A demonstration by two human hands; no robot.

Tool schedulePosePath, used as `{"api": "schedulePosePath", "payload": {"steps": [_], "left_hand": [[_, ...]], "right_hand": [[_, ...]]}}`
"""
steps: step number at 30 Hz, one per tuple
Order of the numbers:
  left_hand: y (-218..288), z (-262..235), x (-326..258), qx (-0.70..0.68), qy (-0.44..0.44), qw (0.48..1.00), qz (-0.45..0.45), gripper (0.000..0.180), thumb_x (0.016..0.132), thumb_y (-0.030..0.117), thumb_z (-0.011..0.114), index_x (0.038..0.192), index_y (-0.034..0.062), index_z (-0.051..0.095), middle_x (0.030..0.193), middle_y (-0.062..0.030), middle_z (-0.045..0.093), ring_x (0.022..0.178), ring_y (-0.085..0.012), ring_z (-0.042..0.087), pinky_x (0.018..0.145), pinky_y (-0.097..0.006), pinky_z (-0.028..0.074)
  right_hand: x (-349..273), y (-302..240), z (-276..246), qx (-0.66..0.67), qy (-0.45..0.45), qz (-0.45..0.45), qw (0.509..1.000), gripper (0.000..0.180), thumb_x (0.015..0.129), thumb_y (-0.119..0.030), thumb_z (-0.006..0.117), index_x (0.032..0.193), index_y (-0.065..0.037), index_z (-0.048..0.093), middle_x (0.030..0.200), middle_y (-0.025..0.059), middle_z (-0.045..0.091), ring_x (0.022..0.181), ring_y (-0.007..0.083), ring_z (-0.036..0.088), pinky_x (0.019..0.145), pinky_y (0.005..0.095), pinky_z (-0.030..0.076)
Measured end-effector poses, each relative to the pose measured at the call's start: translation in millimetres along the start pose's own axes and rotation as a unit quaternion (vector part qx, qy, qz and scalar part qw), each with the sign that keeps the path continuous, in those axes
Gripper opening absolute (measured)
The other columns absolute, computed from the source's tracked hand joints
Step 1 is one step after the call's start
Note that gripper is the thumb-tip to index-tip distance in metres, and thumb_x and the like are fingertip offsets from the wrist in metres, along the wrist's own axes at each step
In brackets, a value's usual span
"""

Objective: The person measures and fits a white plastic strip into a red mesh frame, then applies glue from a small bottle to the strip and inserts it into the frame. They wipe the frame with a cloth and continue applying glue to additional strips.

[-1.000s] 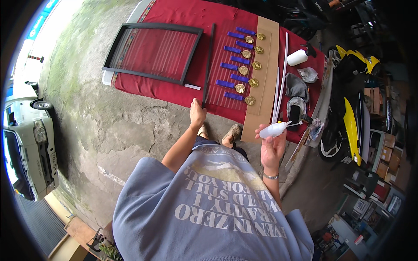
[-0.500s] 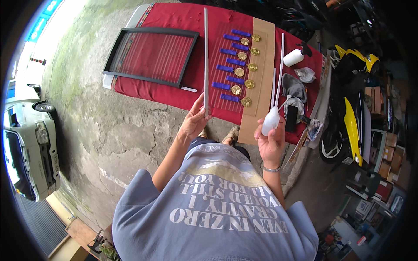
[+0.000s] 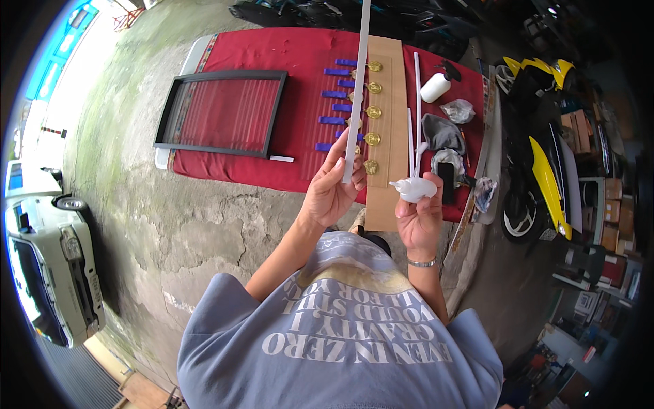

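Starting at the far left, a white car stands on the concrete floor, and beyond it a red cloth is spread on the ground with a black frame lying flat on it. The left hand is now raised in front of the chest, fingers closed round the lower end of a long white strip, which stands nearly upright and reaches past the top of the view. A second ago that hand was down at the cloth; half a second ago the strip was already lifted, and it has since come closer and higher. Behind the strip lie blue-ribboned gold medals on a brown board. The right hand is wrapped round a white squeeze bottle, its nozzle pointing left toward the strip's lower end, much as before but nearer. Farther right stands a yellow motorbike.
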State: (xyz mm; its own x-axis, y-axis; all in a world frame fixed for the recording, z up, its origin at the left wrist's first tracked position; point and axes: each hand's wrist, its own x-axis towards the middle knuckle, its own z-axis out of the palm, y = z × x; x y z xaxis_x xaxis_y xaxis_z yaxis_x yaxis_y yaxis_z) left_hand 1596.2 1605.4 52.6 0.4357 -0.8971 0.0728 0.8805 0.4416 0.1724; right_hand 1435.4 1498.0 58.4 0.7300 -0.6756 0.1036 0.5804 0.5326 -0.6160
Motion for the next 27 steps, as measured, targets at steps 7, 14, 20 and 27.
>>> {"api": "schedulePosePath", "payload": {"steps": [7,14,20,27], "left_hand": [[-9.7,22.2,25.4,0.07,-0.056,0.994,-0.06,0.073,0.094,0.009,0.057,0.157,0.0134,0.021,0.103,-0.0091,0.055,0.083,-0.0167,0.054,0.07,-0.031,0.05],[-20.9,39.7,38.9,0.085,-0.055,0.99,-0.096,0.072,0.091,0.014,0.057,0.155,0.0118,0.025,0.094,-0.0091,0.053,0.073,-0.0171,0.052,0.061,-0.03,0.047],[-34.4,33.2,42.9,0.035,-0.033,0.994,-0.099,0.054,0.094,0.02,0.049,0.146,0.0096,0.039,0.085,-0.0062,0.049,0.064,-0.0165,0.046,0.052,-0.028,0.041],[-45.3,39.9,41.7,0.157,0.036,0.983,-0.086,0.05,0.106,0.032,0.044,0.149,0.009,0.035,0.082,-0.0016,0.045,0.061,-0.0085,0.041,0.048,-0.021,0.037]], "right_hand": [[3.8,-9.7,-2.8,0.05,0.006,0.0,0.999,0.057,0.1,-0.024,0.059,0.147,-0.004,0.035,0.117,0.0202,0.064,0.071,0.0159,0.061,0.062,0.0257,0.053],[9.9,-24.8,12.4,0.094,0.031,-0.021,0.995,0.053,0.103,-0.026,0.053,0.146,-0.001,0.034,0.101,0.013,0.068,0.071,0.0185,0.064,0.062,0.0272,0.054],[6.1,-28.6,10.4,0.097,0.073,-0.015,0.993,0.051,0.103,-0.026,0.053,0.144,-0.001,0.036,0.101,0.0124,0.067,0.072,0.0187,0.065,0.063,0.0276,0.053],[2.7,-29.2,3.3,0.103,0.074,-0.013,0.992,0.05,0.102,-0.027,0.053,0.143,-0.002,0.037,0.1,0.0122,0.067,0.072,0.0189,0.064,0.062,0.0283,0.053]]}}
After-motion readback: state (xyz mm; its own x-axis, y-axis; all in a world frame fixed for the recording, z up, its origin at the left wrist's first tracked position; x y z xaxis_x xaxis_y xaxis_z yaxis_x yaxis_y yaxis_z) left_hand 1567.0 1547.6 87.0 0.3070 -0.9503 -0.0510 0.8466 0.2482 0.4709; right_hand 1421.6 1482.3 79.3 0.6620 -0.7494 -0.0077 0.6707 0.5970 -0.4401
